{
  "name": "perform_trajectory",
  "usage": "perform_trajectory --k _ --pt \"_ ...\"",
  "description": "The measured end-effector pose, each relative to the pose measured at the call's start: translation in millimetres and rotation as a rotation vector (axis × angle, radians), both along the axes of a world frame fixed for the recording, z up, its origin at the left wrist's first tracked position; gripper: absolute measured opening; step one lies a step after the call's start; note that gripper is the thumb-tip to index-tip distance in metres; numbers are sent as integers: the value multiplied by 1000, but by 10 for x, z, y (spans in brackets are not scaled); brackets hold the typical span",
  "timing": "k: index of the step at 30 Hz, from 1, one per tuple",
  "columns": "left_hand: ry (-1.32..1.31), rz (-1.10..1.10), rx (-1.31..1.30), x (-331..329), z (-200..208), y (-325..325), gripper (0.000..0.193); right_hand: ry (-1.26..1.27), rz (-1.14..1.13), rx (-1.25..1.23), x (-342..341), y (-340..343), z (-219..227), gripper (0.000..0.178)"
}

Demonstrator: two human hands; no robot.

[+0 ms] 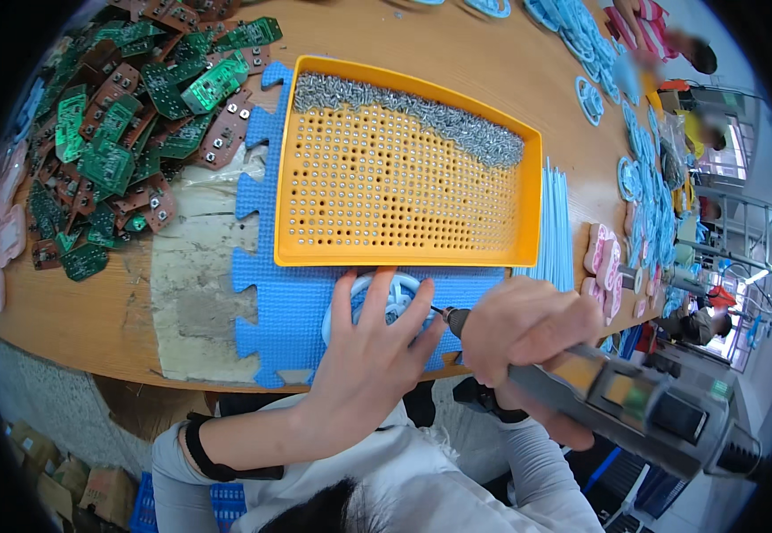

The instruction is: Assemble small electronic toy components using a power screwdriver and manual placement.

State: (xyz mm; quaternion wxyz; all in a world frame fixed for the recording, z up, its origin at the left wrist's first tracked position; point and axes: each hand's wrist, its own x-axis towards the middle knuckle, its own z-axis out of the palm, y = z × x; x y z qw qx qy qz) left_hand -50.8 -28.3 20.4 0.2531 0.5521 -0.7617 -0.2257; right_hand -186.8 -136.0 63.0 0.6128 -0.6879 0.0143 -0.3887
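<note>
My left hand (373, 360) spreads its fingers over a light blue round plastic part (397, 304), holding it down on the blue foam mat (284, 306). The hand covers much of the part. My right hand (528, 333) is wrapped round a grey and black electric screwdriver (621, 395), which lies tilted with its bit pointing left. The bit tip is at the part's right edge, close to my left fingers; whether it touches a screw cannot be made out. Just beyond stands a yellow tray (404, 258) with a grid of holes, many filled with small screws (421, 115) and more heaped along its far side.
Green and brown circuit boards (128, 133) lie piled at the left, beside pink parts (4, 231). Thin light blue rods (557, 222) lie right of the tray. More blue parts (581, 44) and pink-white pieces (604, 258) line the right; people work beyond.
</note>
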Motion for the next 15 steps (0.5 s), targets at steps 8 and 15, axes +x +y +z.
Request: perform_trajectory --k 8,15 --pt "-75 -67 -37 138 87 60 61 63 -159 118 -27 80 122 77" --pt "-63 -150 249 1036 665 888 58 319 88 270 -280 -9 407 116"
